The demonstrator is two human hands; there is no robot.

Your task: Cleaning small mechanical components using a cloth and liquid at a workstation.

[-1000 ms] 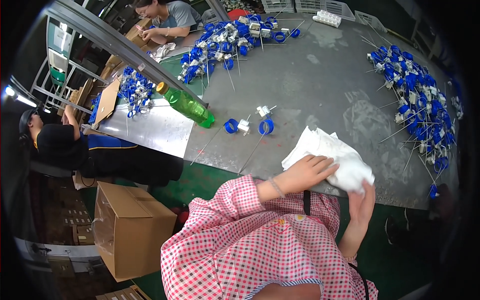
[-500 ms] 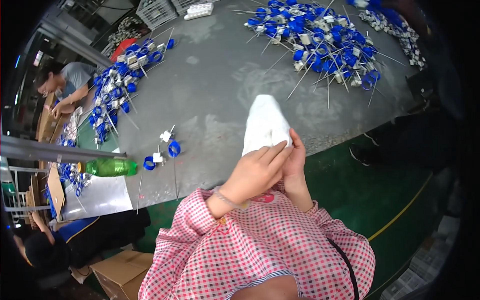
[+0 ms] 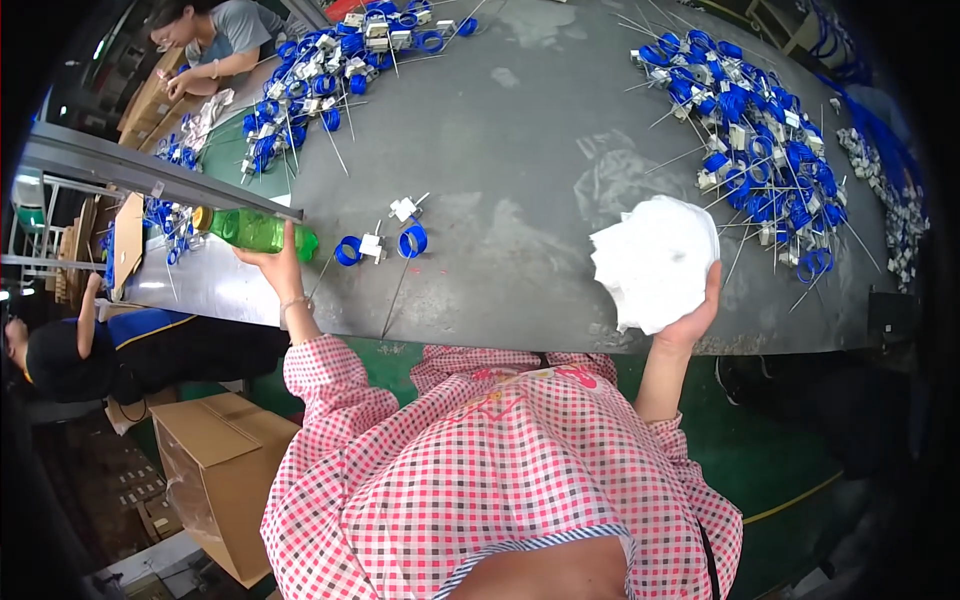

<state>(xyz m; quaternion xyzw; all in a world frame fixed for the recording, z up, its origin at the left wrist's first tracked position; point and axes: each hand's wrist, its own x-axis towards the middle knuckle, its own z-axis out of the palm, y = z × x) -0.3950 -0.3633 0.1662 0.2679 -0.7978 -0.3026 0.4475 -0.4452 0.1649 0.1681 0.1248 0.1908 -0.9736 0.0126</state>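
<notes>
At the table's left edge, my left hand [image 3: 275,268] is closed around a green plastic bottle [image 3: 245,229] with a yellow cap, which lies on its side. My right hand [image 3: 697,315] grips a white cloth [image 3: 657,262] from below and from its right side. The cloth is spread into a rough round shape with a ragged left edge, and it hides most of my fingers. Between my hands, nearer the left one, lie two small cable assemblies: blue coiled loops [image 3: 412,241] with white connectors [image 3: 371,247] and thin rods.
A large heap of blue coils [image 3: 765,150] with projecting rods covers the table's right side. Another heap [image 3: 325,85] lies at the back left. A metal bar [image 3: 150,175] crosses near the bottle. One person [image 3: 225,45] works at the far left; a cardboard box [image 3: 215,450] stands below.
My hands have parted. The left has gone to the bottle, while the right has carried the white cloth rightward; the cloth has gone from a narrow folded shape to a spread one. The view has shifted.
</notes>
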